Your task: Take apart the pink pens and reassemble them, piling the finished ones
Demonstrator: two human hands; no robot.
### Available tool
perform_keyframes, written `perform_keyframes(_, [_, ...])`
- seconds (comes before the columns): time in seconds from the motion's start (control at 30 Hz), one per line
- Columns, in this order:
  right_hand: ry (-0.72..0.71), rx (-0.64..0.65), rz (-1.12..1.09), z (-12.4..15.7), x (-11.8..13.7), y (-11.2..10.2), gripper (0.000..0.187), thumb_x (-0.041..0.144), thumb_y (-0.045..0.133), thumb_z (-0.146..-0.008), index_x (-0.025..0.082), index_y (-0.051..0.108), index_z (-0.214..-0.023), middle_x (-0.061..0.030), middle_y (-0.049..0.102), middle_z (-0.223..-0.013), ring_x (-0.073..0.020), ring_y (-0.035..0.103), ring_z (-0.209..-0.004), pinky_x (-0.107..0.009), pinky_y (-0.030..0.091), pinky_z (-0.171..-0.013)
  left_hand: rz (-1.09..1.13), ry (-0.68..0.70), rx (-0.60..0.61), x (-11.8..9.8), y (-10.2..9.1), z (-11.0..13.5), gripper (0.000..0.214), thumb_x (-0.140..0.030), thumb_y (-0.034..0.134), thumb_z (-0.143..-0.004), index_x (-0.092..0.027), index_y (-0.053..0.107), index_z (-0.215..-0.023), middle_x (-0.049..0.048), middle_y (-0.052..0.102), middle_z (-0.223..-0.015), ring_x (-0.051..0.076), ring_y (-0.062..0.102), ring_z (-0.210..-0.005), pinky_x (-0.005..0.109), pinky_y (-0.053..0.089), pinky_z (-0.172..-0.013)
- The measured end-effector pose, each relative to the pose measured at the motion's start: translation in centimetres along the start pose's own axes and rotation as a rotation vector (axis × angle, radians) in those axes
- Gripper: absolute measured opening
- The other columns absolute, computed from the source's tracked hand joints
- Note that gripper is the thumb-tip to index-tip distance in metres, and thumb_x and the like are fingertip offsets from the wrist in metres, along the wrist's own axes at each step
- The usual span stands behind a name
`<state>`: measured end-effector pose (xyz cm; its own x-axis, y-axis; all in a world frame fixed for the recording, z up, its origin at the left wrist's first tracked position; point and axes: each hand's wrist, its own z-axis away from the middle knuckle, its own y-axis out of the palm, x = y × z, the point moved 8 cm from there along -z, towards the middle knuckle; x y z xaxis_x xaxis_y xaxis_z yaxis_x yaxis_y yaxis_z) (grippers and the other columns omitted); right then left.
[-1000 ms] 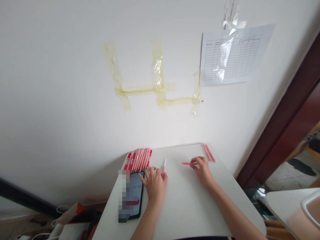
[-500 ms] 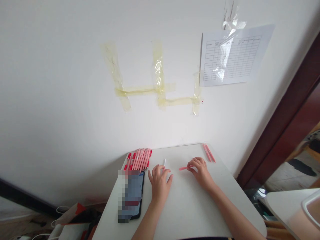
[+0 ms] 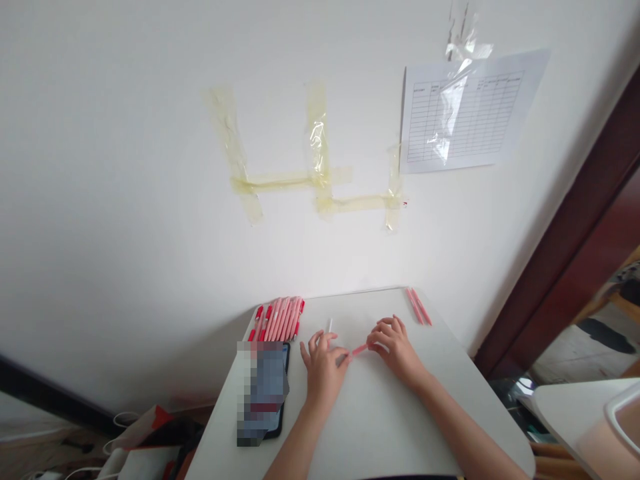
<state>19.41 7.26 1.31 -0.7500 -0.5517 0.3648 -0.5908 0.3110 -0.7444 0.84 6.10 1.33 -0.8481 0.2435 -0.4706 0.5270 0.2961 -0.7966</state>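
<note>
Between my hands is a pink pen [image 3: 359, 350], low over the white table. My right hand [image 3: 397, 350] grips its right end with thumb and fingers, which hide that end. The thumb and index finger of my left hand [image 3: 325, 367] pinch the pen's left tip; the other fingers are spread. Just beyond my left fingers lies a thin white stick [image 3: 330, 325], partly hidden by them. Two pink pens [image 3: 418, 307] rest side by side at the table's far right. A row of several pink pens with red parts [image 3: 277, 319] lies at the far left.
A phone [image 3: 273, 393], partly blurred out, lies on the table [image 3: 380, 427] left of my left arm. The wall behind carries yellowed tape [image 3: 280, 183] and a taped printed sheet [image 3: 463, 120]. Another white surface [image 3: 575, 413] stands to the right.
My right hand has brought the pink pen left and slightly nearer to me. My left hand has shifted slightly right, and its thumb and index finger have closed on the pen's tip.
</note>
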Motion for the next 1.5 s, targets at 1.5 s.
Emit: perform_keyframes(1.5, [0.168,-0.088,-0.170,0.1,-3.1,0.1,0.007,0.033,0.063,-0.093,0.029,0.069,-0.092,-0.0055,0.070,-0.097,-0.0291,0.057,-0.105,-0.051,0.047,-0.095,-0.170,-0.018,-0.145,0.3,-0.8,-0.3,0.019,-0.027,0.058,-0.088,-0.023,0.071,-0.076,0.0066,0.066,-0.120,0.030,0.048,-0.128,0.071,0.023,-0.115])
